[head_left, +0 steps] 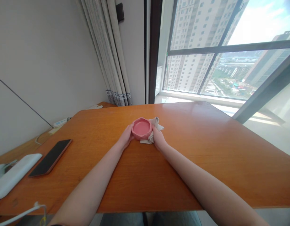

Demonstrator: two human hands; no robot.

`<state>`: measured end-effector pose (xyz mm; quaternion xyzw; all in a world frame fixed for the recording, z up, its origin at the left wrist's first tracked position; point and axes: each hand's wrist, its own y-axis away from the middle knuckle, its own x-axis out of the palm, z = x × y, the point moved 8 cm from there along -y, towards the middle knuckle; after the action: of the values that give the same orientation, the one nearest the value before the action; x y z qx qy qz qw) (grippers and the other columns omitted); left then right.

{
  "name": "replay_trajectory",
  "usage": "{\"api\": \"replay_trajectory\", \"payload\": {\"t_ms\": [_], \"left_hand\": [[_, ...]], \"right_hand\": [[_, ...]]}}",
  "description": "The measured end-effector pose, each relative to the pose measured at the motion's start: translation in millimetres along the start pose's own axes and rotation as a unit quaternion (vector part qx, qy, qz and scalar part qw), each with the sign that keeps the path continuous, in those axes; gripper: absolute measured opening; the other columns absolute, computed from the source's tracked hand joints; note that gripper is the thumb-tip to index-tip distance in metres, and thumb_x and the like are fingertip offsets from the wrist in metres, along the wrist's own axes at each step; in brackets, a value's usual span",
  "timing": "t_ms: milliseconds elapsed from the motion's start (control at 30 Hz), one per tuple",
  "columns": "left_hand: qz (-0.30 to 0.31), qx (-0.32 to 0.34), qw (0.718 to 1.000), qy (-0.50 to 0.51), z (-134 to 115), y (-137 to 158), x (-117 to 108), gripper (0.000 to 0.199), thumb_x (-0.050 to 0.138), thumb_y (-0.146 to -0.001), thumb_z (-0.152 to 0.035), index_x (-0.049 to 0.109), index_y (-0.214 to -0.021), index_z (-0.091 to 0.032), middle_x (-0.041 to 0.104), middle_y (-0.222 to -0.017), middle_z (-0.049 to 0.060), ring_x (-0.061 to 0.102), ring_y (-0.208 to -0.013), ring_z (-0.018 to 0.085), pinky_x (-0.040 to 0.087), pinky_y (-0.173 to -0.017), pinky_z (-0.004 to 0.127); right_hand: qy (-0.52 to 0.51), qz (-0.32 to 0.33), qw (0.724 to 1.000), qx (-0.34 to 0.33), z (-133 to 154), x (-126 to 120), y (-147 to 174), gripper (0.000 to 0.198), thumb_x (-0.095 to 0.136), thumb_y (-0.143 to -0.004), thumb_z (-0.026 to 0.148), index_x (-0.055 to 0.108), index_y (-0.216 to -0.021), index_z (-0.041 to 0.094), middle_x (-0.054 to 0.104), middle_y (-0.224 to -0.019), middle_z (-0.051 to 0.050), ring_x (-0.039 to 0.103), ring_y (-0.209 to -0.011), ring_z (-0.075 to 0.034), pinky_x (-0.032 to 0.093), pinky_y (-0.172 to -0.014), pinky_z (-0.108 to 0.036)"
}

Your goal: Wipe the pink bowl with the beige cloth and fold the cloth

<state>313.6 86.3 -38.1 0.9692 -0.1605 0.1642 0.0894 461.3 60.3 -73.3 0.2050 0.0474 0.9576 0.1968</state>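
Observation:
A round pink bowl is held between my two hands over the middle of the wooden table. Against its left side, my left hand is closed with the fingers partly hidden. My right hand presses a crumpled pale cloth to the bowl's right side. Part of the cloth hangs below the bowl, and some sticks out behind my right fingers. Nothing shows inside the bowl. Whether its base touches the table I cannot tell.
On the left of the wooden table lies a black phone-like device, beside a long white object. A white cable crosses the near left corner. A power strip sits by the wall. Curtains and a large window stand beyond.

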Motion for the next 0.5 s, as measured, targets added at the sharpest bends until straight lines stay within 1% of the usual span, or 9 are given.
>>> {"api": "replay_trajectory", "payload": {"t_ms": [67,100,167,233,300,367,500], "left_hand": [[-0.003,-0.036,0.998,-0.044,6,1,-2,0.046,0.060,-0.079,-0.047,0.061,-0.119,-0.024,0.063,-0.121,0.007,0.059,-0.108,0.024,0.053,-0.075,0.030],[-0.009,-0.043,0.998,-0.051,8,2,-3,0.046,0.061,-0.078,-0.046,0.061,-0.118,-0.024,0.063,-0.120,0.007,0.060,-0.107,0.024,0.053,-0.075,0.030],[-0.021,-0.030,0.999,-0.036,9,3,-3,0.042,0.060,-0.079,-0.044,0.062,-0.115,-0.023,0.064,-0.119,0.007,0.059,-0.108,0.024,0.052,-0.078,0.030],[-0.041,-0.008,0.999,0.003,8,3,-4,0.038,0.057,-0.082,-0.042,0.064,-0.112,-0.021,0.065,-0.117,0.008,0.059,-0.107,0.023,0.051,-0.082,0.030],[-0.082,0.000,0.996,0.044,8,3,-10,0.035,0.055,-0.082,-0.039,0.063,-0.111,-0.021,0.066,-0.115,0.006,0.060,-0.104,0.023,0.052,-0.081,0.030],[-0.123,0.003,0.989,0.080,8,1,-18,0.035,0.054,-0.083,-0.036,0.061,-0.114,-0.022,0.066,-0.113,0.005,0.062,-0.099,0.021,0.053,-0.077,0.030],[-0.163,0.015,0.980,0.114,4,0,-28,0.035,0.049,-0.084,-0.033,0.058,-0.115,-0.021,0.066,-0.109,0.005,0.063,-0.092,0.019,0.054,-0.072,0.029]], "right_hand": [[-0.005,-0.008,1.000,0.001,1,-3,-1,0.028,0.058,-0.077,0.039,0.063,-0.097,0.020,0.070,-0.108,-0.004,0.063,-0.106,-0.017,0.052,-0.087,-0.025],[-0.008,-0.006,1.000,0.005,1,-2,-1,0.027,0.058,-0.077,0.038,0.063,-0.096,0.020,0.070,-0.107,-0.004,0.064,-0.105,-0.017,0.052,-0.086,-0.025],[-0.017,-0.006,1.000,0.011,1,-1,0,0.025,0.057,-0.078,0.037,0.062,-0.096,0.020,0.070,-0.107,-0.004,0.064,-0.104,-0.016,0.053,-0.084,-0.024],[-0.031,0.001,0.999,0.010,1,4,4,0.025,0.056,-0.078,0.036,0.062,-0.096,0.021,0.069,-0.109,-0.004,0.063,-0.106,-0.016,0.053,-0.084,-0.024],[-0.049,0.027,0.998,0.012,0,13,9,0.025,0.057,-0.078,0.036,0.063,-0.097,0.021,0.069,-0.111,-0.005,0.062,-0.108,-0.017,0.053,-0.085,-0.025],[-0.059,0.066,0.996,0.017,-2,22,14,0.026,0.059,-0.078,0.036,0.064,-0.098,0.021,0.069,-0.112,-0.005,0.062,-0.109,-0.018,0.052,-0.088,-0.028],[-0.022,0.131,0.991,0.025,-8,31,17,0.029,0.062,-0.078,0.036,0.065,-0.103,0.022,0.068,-0.114,-0.004,0.061,-0.110,-0.019,0.048,-0.096,-0.033]]}}
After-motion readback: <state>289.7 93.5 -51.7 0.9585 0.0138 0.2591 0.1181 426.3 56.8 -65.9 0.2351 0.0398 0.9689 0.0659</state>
